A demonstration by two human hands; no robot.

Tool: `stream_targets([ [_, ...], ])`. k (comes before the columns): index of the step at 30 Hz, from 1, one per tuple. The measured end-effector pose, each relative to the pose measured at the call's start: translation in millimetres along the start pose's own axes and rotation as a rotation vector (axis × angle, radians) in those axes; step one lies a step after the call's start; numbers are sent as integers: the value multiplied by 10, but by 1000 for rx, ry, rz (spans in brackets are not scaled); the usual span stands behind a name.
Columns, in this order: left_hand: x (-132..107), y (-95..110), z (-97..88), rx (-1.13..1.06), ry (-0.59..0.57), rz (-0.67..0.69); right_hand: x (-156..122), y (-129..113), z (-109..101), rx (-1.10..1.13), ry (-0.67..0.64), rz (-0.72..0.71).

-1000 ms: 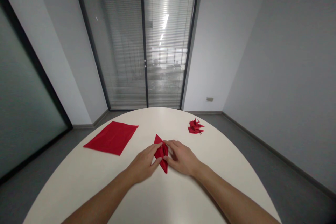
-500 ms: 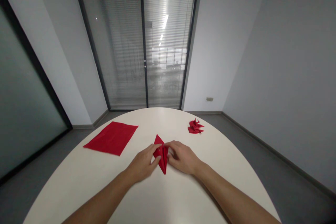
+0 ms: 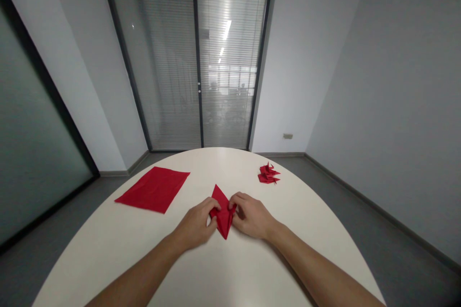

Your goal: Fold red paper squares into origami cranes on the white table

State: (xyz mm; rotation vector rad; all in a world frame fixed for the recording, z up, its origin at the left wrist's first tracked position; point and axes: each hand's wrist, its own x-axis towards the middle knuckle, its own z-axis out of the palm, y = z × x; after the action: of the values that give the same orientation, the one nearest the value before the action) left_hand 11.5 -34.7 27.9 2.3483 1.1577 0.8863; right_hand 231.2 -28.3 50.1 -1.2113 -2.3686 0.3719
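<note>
Head view.

1. Your left hand (image 3: 196,224): palm down, fingers curled. Thumb and fingertips are closed on the left edge of a kite-shaped piece of folded red paper (image 3: 224,217).
2. Your right hand (image 3: 252,216): palm down and likewise closed. Its fingertips pinch the right edge of the same piece at about mid-length, where a small flap stands up.
3. The folded piece: it lies directly between your two hands, touching both, a little ahead of your wrists. Its long axis runs away from you; the far point leans slightly left and the near point aims back at you between your forearms. Neither hand is nearer, as each holds one long side. Both points stick out clear of your fingers. Whether the underside rests flat on the surface cannot be told.
4. White round table (image 3: 230,273): it carries everything listed here. Your forearms cross its near edge.
5. Flat square sheet of red paper (image 3: 153,188): unfolded, on the table's left part, well apart from your left hand.
6. Small heap of finished red folded paper shapes (image 3: 268,173): at the table's far right, beyond your right hand and apart from it.
7. Dark-framed sliding glass doors with lowered blinds (image 3: 196,67): behind the table.
8. Frosted glass partition (image 3: 29,129): at the left.
9. Grey wall with a small socket plate (image 3: 287,135): at the right.
</note>
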Motion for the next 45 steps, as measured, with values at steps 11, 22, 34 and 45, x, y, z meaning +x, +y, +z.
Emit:
stream_targets([
  [11,5,-23,7,-40,19,-82,17,43,38,-5,26,122],
  [22,-7,-47,-19,-91,65,-126,41,50,43,31,42,212],
  [34,-18,-62,16,-34,120,-125,37,115,103,71,93,232],
  [45,10,-32,88,174,190,-241,61,103,142,42,144,230],
])
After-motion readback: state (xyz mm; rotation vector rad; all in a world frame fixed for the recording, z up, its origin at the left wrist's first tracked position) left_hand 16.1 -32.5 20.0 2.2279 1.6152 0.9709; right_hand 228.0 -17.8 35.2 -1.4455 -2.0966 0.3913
